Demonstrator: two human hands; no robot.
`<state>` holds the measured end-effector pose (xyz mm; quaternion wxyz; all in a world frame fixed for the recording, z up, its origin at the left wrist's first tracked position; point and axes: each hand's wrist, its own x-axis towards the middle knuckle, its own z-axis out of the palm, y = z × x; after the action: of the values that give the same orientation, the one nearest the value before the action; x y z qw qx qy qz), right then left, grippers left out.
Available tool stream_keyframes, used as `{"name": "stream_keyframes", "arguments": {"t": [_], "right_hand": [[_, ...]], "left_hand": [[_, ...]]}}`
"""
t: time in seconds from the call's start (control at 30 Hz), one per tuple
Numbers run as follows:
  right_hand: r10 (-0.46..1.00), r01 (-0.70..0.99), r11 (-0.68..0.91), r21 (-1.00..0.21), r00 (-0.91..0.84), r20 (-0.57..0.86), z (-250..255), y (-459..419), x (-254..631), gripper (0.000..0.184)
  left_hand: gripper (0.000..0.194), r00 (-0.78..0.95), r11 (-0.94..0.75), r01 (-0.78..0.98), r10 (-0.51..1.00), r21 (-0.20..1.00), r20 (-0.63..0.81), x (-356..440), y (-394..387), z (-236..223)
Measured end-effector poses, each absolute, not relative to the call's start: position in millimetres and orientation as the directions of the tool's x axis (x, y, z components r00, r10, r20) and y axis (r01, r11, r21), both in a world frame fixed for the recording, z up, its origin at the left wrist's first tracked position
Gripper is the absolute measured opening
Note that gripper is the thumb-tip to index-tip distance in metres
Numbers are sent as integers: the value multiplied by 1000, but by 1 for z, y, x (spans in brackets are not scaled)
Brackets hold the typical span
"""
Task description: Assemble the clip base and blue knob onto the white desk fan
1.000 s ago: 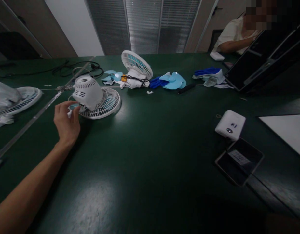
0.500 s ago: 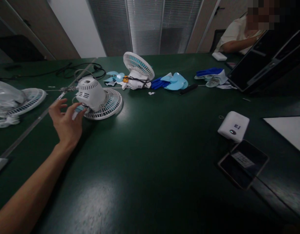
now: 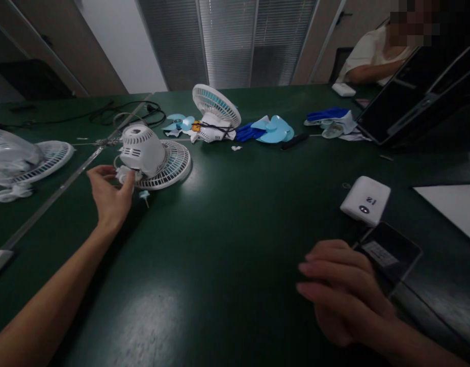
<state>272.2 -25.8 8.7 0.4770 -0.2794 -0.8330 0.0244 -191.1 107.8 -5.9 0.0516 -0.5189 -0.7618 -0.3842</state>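
Observation:
A white desk fan (image 3: 141, 148) lies grille-down on the green table, its vented motor housing upward. My left hand (image 3: 112, 196) is closed around a small white bracket (image 3: 123, 173) at the housing's near side, thumb and fingers on either side of it. Just right of that hand, a small light-blue screw (image 3: 144, 195) with a thin metal shank rests on the table. My right hand (image 3: 345, 290) is above the table at lower right, its fingers loosely bent and slightly blurred. Nothing shows in it, though its palm side is partly hidden.
Another fan (image 3: 28, 155) lies at left, and a third (image 3: 215, 112) stands farther back. Blue fan blades (image 3: 275, 129), gloves (image 3: 332, 120) and black cables (image 3: 116, 109) lie behind. At right are a white power bank (image 3: 367, 199) and a phone (image 3: 391, 250). A person (image 3: 372, 56) sits across.
My left hand has moved slightly down and closed on the white bracket. The light-blue screw now shows on the table beside it. My right hand has come into view from the lower right.

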Motion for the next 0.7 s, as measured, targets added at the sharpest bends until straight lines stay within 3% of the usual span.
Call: {"name": "stream_keyframes", "arguments": {"t": [0.1, 0.17, 0.37, 0.53, 0.7], "right_hand": [[535, 377, 837, -396, -420, 732, 0, -2, 255, 30], [615, 367, 787, -496, -398, 681, -3, 6, 247, 30], [733, 385, 680, -624, -382, 563, -12, 12, 238, 30], [733, 391, 677, -623, -423, 532, -18, 13, 238, 30], [711, 420, 696, -582, -510, 483, -19, 10, 234, 30]], "left_hand": [[19, -490, 219, 796, 781, 565, 387, -197, 110, -5], [12, -475, 204, 793, 797, 574, 373, -191, 106, -3], [20, -298, 41, 768, 907, 640, 299, -145, 94, -4], [15, -292, 8, 724, 909, 689, 297, -127, 94, -8], [14, -131, -104, 666, 959, 738, 253, -93, 75, -11]]}}
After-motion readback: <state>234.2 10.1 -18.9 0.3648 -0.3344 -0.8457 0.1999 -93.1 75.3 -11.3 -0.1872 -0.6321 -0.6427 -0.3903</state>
